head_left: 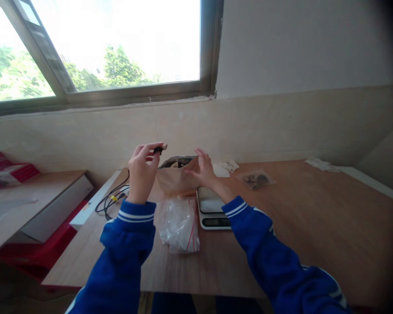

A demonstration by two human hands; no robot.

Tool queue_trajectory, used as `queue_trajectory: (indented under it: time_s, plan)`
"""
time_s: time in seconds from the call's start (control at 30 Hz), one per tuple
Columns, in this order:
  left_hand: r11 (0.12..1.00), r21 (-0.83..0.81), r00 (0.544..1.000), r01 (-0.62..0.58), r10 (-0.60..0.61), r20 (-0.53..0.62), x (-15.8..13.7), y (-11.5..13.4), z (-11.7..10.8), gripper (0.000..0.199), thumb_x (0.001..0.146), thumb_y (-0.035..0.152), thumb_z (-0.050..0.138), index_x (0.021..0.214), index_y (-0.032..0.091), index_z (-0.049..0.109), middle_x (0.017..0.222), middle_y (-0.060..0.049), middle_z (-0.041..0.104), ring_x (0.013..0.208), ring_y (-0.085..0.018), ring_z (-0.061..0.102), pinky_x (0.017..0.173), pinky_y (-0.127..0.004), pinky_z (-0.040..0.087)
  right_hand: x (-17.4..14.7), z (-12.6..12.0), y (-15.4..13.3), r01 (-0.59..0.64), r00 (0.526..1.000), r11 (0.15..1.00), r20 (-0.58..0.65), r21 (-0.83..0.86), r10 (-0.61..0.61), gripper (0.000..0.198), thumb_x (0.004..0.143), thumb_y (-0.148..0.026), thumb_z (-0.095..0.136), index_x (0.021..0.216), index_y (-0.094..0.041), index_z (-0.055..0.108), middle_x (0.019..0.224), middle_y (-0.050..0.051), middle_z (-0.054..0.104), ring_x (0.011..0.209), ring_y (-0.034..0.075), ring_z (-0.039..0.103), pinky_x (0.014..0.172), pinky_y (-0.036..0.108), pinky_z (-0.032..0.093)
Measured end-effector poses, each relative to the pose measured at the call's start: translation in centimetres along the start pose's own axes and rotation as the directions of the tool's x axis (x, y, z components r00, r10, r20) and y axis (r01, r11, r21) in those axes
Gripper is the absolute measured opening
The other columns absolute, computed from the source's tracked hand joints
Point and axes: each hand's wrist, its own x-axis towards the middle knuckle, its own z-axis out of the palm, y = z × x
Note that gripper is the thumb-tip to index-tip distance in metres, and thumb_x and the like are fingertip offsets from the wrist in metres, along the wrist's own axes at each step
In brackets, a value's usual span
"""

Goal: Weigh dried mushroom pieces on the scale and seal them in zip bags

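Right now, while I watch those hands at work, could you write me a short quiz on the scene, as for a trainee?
1. Multiple choice: What is the right hand touching?
a) the window
b) the paper bag
c) the black cable

2. True or false: The left hand holds a small dark piece up off the table.

3. Fill in the blank: Seen from the person's side, the clear plastic bags lie to the ____ of the scale.

Key: 1. b; 2. true; 3. left.
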Motion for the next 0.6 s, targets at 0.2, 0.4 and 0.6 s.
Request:
queue_trajectory:
  time_s: [0.2, 0.4, 0.6]
  plan:
    - [0.996, 0.025, 0.945, -0.086, 0.073, 0.317, 2.8, -0.3, 6.1, 0.032, 0.083, 0.006, 0.05, 0.11, 0.019, 0.063, 0.095, -0.005, 0.067, 0.082, -0.015, 0.064, 0.082, -0.03, 0.051, -2.0, -0.3, -0.1, 0.014, 0.999, 1.0, -0.038, 0.015, -0.013, 0.077, 0.086, -0.05, 0.057, 0.147, -0.025, 0.017, 0.146, 0.015, 0.031, 0.14, 0.028, 0.026, 0.115, 0.052, 0.024]
    - [0.99, 0.116, 0.933, -0.084, 0.037, 0.359, 1.4, -1.6, 7.5, 0.021, 0.085, 0.012, 0.049, 0.099, 0.021, 0.063, 0.089, -0.005, 0.068, 0.082, -0.018, 0.062, 0.08, -0.032, 0.049, -4.2, -1.1, -0.8, -0.015, 0.999, 0.997, -0.042, 0.072, 0.018, 0.063, 0.092, -0.042, 0.047, 0.146, -0.023, 0.019, 0.145, 0.015, 0.032, 0.14, 0.026, 0.027, 0.116, 0.05, 0.025]
    - [0.976, 0.098, 0.897, -0.194, 0.136, 0.421, 0.9, -1.7, 6.8, 0.024, 0.084, 0.01, 0.046, 0.097, 0.022, 0.063, 0.097, -0.005, 0.067, 0.094, -0.02, 0.06, 0.088, -0.034, 0.047, -4.8, -0.6, -1.4, -0.067, 0.998, 0.986, 0.02, 0.151, 0.065, 0.065, 0.093, -0.039, 0.046, 0.147, -0.023, 0.016, 0.149, 0.016, 0.029, 0.141, 0.025, 0.024, 0.116, 0.05, 0.024]
